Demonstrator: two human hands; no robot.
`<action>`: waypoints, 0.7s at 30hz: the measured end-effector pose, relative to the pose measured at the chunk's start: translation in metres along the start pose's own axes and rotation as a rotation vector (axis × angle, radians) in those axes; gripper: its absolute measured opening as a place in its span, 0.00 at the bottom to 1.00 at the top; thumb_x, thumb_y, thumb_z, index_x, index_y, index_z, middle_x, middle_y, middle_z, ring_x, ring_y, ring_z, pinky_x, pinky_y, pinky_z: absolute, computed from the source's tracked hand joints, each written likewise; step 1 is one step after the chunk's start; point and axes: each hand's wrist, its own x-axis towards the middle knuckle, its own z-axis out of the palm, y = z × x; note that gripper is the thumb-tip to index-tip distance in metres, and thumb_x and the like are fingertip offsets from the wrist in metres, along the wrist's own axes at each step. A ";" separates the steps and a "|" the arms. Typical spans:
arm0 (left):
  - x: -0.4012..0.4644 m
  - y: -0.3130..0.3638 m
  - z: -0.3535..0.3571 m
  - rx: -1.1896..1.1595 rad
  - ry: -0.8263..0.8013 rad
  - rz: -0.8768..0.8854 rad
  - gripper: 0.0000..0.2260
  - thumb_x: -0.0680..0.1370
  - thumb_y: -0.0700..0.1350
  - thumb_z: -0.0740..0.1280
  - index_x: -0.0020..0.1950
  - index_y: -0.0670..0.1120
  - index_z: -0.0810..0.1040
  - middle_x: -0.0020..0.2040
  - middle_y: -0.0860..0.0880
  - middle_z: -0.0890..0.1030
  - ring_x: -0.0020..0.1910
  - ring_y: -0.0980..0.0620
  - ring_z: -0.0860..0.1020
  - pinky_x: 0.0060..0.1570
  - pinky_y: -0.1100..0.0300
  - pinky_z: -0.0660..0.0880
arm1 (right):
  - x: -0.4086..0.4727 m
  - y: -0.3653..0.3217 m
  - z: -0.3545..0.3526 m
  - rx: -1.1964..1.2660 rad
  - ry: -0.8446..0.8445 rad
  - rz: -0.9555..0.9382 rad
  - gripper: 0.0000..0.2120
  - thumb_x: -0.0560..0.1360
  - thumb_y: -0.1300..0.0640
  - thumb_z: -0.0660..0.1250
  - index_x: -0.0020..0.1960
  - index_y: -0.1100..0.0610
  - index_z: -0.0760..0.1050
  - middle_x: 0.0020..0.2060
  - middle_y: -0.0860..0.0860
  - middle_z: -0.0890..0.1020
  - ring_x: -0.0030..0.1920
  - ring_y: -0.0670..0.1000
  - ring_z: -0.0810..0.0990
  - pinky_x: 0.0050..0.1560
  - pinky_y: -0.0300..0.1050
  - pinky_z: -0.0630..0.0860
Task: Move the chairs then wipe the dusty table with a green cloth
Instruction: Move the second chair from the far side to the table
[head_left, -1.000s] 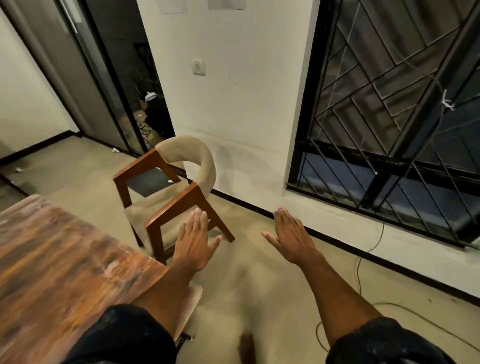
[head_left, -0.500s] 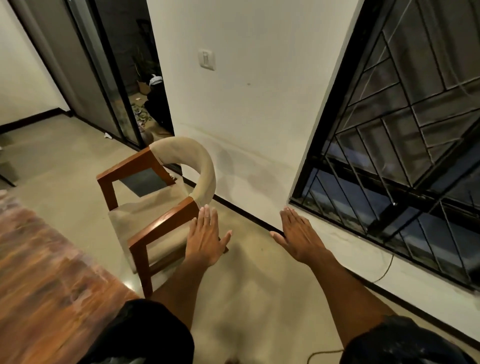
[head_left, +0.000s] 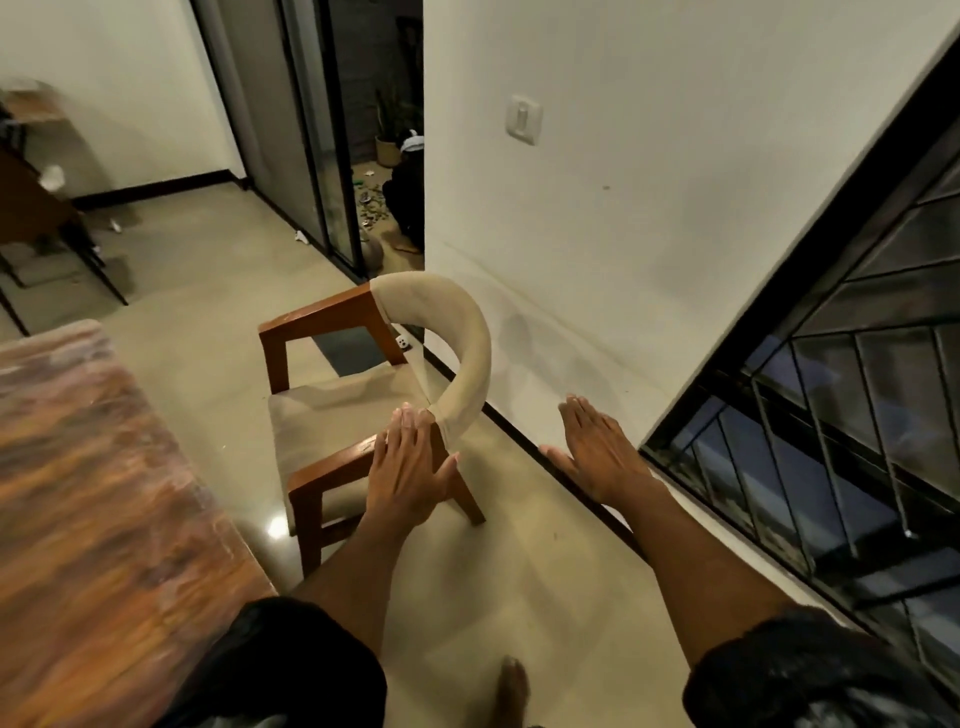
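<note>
At the far left, by the wall, is a dark desk with thin black legs. It looks blurry. Near us on the left is the wooden table. Its top is brown and orange and streaky. Only one part of it shows.

Just right of the table stands a chair. It has red-brown wooden arms, a tan seat and a round, padded tan back. It stands on the pale floor, close to the table but not touching it. Its back is toward the white wall.

The left hand is over the near arm of the chair, right where the wood meets the padded back. Its fingers are straight and close together, and the thumb sticks out to the side. I cannot tell if it is touching the chair or just above it. It holds nothing.

Far behind the chair is a dark open doorway with a glass sliding door beside it. A plant pot and small bits lie on the ground in there. A white light switch is on the wall.

The right hand is flat in the air, right of the chair, with straight fingers held together. It holds nothing.

At the far right is a dark window with black metal bars.
</note>
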 end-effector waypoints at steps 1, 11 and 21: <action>0.008 0.000 0.001 0.011 -0.002 -0.012 0.40 0.85 0.68 0.51 0.87 0.45 0.45 0.88 0.43 0.45 0.87 0.44 0.42 0.85 0.42 0.45 | 0.012 0.005 -0.001 -0.001 0.002 -0.019 0.36 0.86 0.36 0.51 0.83 0.61 0.53 0.85 0.61 0.54 0.85 0.58 0.51 0.82 0.54 0.55; 0.077 0.017 0.003 0.025 0.015 -0.163 0.40 0.84 0.69 0.49 0.88 0.47 0.42 0.87 0.45 0.40 0.86 0.46 0.39 0.80 0.48 0.36 | 0.116 0.057 -0.014 0.064 0.003 -0.137 0.62 0.67 0.21 0.21 0.82 0.61 0.56 0.84 0.61 0.57 0.85 0.58 0.53 0.82 0.54 0.58; 0.115 0.027 0.023 0.082 -0.061 -0.257 0.40 0.85 0.69 0.48 0.87 0.45 0.42 0.87 0.44 0.40 0.86 0.45 0.39 0.83 0.46 0.40 | 0.195 0.078 0.001 0.113 -0.041 -0.248 0.41 0.83 0.34 0.48 0.84 0.63 0.53 0.85 0.61 0.55 0.85 0.58 0.52 0.82 0.55 0.56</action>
